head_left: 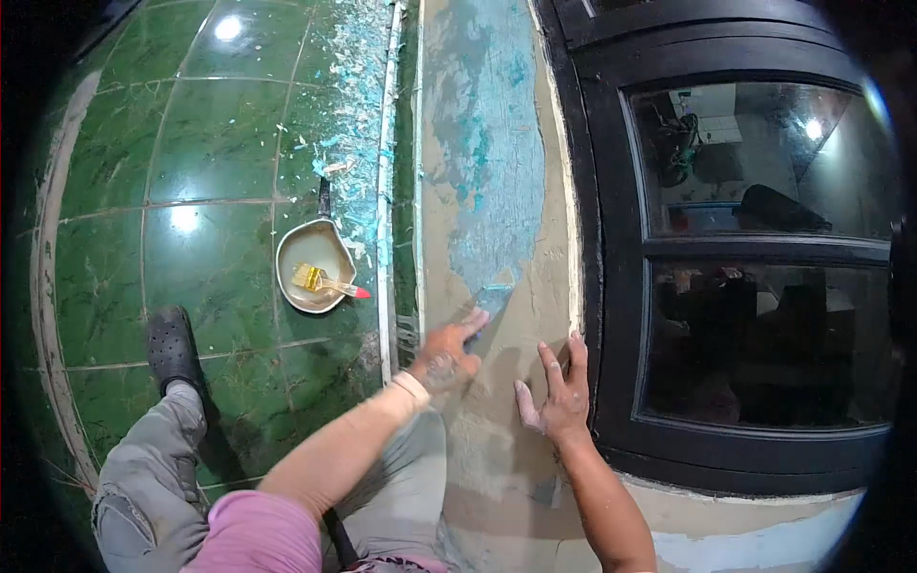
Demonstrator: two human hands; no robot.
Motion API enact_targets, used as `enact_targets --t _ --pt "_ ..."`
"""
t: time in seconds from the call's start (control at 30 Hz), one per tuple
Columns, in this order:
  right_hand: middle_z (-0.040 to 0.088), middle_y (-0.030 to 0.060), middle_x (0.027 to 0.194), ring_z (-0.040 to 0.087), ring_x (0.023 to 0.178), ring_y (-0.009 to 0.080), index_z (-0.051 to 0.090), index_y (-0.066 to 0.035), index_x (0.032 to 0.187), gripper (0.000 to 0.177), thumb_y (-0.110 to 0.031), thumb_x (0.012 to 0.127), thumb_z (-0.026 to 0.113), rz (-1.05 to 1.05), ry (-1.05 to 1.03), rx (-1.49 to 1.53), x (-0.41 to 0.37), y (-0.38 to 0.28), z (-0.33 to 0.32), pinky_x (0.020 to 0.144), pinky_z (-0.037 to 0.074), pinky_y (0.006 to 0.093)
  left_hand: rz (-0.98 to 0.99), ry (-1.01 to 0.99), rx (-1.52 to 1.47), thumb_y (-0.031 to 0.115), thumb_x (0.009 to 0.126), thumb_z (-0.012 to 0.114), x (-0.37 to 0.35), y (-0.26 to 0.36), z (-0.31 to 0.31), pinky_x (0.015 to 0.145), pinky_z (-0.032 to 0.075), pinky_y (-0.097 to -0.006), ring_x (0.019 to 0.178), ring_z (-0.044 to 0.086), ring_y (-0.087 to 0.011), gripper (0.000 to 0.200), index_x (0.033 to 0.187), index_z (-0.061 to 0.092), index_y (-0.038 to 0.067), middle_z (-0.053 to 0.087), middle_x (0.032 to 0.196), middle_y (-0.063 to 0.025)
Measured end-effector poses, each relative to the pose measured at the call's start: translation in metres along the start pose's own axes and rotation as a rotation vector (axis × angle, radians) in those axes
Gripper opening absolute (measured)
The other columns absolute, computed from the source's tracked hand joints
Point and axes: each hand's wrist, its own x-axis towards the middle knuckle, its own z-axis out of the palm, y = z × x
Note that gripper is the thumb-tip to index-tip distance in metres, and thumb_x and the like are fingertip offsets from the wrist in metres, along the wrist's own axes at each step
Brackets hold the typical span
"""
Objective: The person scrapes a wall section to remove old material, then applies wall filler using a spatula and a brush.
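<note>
My left hand (442,359), with a pale band at the wrist, is closed around a scraper (493,302). The wide blade meets the wall strip (489,401) at the lower edge of its blue, patchy paint (501,191). My fingers hide most of the handle. To the right, my right hand (562,396) rests on the bare tan surface with its fingers spread and nothing in it. Whitish dust coats some of its fingertips, which lie beside the pale edge of the dark frame.
On the green tiled floor (210,258), a saucepan (287,272) holds a yellow-banded paintbrush (325,281). Blue and white paint flakes (353,105) litter the floor along the wall. My clog (174,334) stands left of the pan. A black-framed window (621,286) borders the right side.
</note>
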Motion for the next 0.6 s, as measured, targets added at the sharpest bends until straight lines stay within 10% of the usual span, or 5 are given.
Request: enact_targets --t 0.27,0.6 --pt "0.031 0.0315 0.142 0.034 0.134 0.0487 0.056 -0.002 0.126 0.066 -0.02 0.066 0.079 -0.013 0.019 0.016 -0.003 0.0 0.006 0.111 0.033 0.0516 0.105 0.204 0.019 0.012 0.072 0.059 0.033 -0.025 0.014 0.106 0.041 -0.0344 0.127 0.052 -0.0342 0.068 0.137 0.048 -0.001 0.05 0.138 -0.0242" --pt "0.037 0.0297 0.136 0.041 0.127 0.0488 0.058 -0.001 0.121 0.058 -0.016 0.068 0.076 -0.022 0.071 0.026 -0.002 0.004 -0.001 0.107 0.038 0.049 0.086 -0.059 0.165 0.013 0.07 0.059 -0.009 -0.001 -0.001 0.106 0.042 -0.0383 0.122 0.054 -0.037 0.071 0.139 0.047 0.001 0.053 0.134 -0.0247"
